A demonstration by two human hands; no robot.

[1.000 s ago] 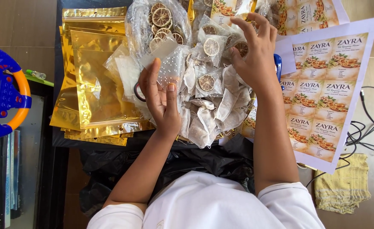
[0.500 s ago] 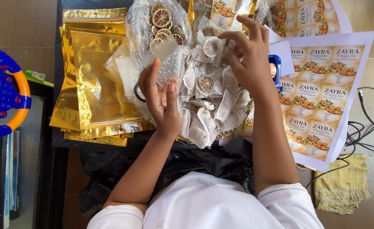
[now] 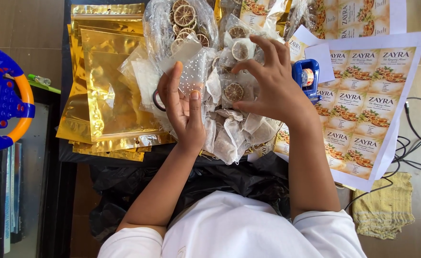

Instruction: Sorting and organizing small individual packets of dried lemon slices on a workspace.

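The small clear dotted pouch (image 3: pixel 191 71) stands upright in the left hand (image 3: pixel 182 107), pinched low between thumb and fingers so its mouth points to the far side, just above the heap of filled sachets (image 3: pixel 229 129) in the middle of the worktop. The right hand (image 3: pixel 272 86) hovers over that heap just to the right of the pouch, fingers spread and curled, fingertips close to a sachet with a dried citrus slice (image 3: pixel 234 91); I cannot tell whether it has actually closed on anything.

To do this step well, the left hand seems best kept low on the pouch, so the mouth stays free and does not collapse. The right hand should probably pick one slice or sachet cleanly with the fingertips rather than raking the pile, since the thin film looks easy to crumple and the slices look brittle.

Further out, a clear bag of dried citrus slices (image 3: pixel 184 21) lies at the far side. A stack of gold foil pouches (image 3: pixel 110 91) sits to the left, a blue tape dispenser (image 3: pixel 306 76) just right of the right hand, and sheets of printed labels (image 3: pixel 368 110) beyond it.
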